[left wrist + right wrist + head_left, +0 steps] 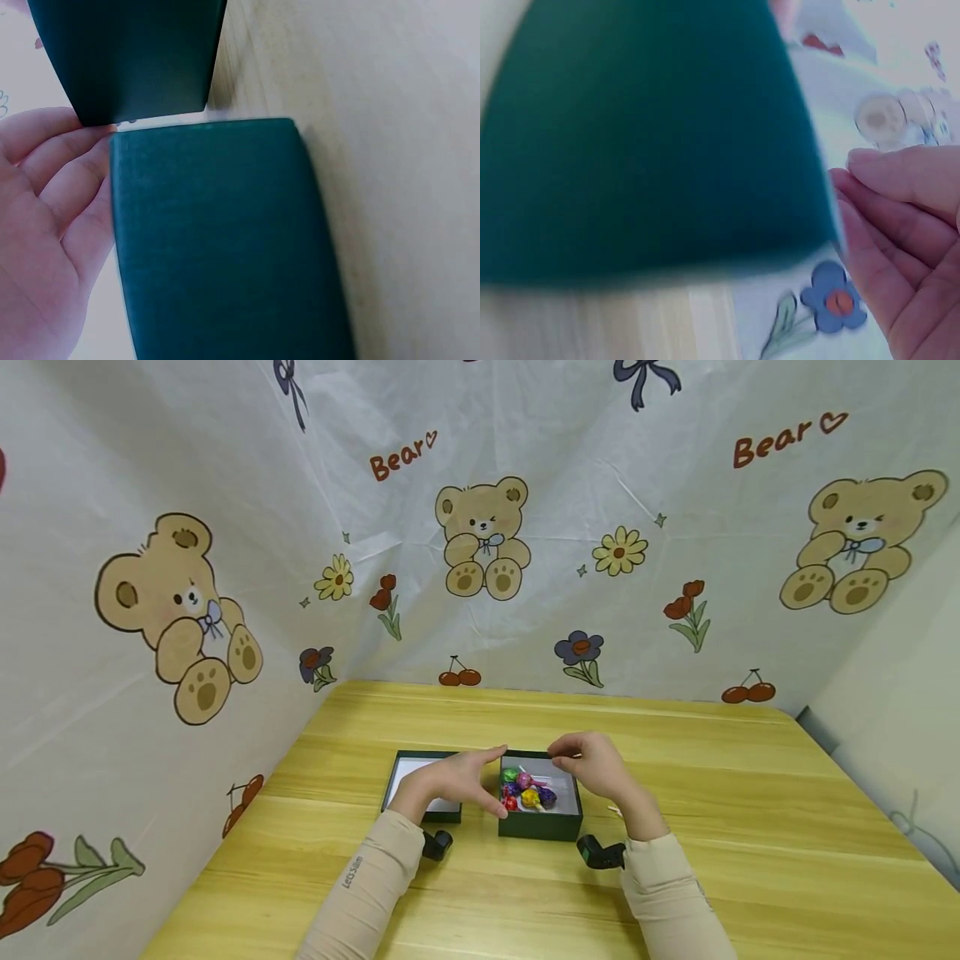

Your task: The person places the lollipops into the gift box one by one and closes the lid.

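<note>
In the head view a dark green box (540, 827) stands on the table, with several wrapped lollipops (530, 797) lying in its left part. My left hand (453, 777) spans the box's left side, thumb by the front corner and fingers toward the back. In the left wrist view its fingers (75, 157) reach behind the green wall with nothing gripped. My right hand (596, 768) is at the box's back right corner, loosely bent. Nothing shows between its thumb and fingers (877, 262); whether they touch the rim is hard to tell.
A second dark green box part (442, 817) with a white inside lies left of the lollipop box, partly behind my left hand. A small white stick (615, 811) lies on the table (480, 893) beside my right wrist. A printed bear cloth (562, 460) hangs behind.
</note>
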Tool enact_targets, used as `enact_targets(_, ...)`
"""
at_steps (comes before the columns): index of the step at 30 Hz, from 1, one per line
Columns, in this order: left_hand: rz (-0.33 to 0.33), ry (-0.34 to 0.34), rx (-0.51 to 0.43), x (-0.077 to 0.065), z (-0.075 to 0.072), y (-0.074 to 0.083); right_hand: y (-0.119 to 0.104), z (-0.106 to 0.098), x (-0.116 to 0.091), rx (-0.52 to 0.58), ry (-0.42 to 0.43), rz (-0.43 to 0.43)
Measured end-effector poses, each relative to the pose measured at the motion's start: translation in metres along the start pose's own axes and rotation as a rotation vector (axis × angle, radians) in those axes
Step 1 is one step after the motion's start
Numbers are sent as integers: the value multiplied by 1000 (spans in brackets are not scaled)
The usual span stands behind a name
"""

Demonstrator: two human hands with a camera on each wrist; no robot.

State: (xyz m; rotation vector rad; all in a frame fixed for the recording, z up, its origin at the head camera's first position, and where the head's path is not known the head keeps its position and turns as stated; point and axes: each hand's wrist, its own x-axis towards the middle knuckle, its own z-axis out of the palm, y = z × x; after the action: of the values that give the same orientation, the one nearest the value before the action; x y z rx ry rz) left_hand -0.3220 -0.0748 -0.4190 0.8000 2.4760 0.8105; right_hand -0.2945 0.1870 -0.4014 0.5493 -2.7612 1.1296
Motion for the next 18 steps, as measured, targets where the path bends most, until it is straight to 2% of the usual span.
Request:
enact_targets(4,2,6,6,0,0,0,16,-18,-8,9,-16,52)
enact_targets(12,8,11,20,0,1,-1,46,-47,-29,86,-166,136)
enact_targets(18,7,10,10,-1,0,0,60,-61,-41,56,-221,206)
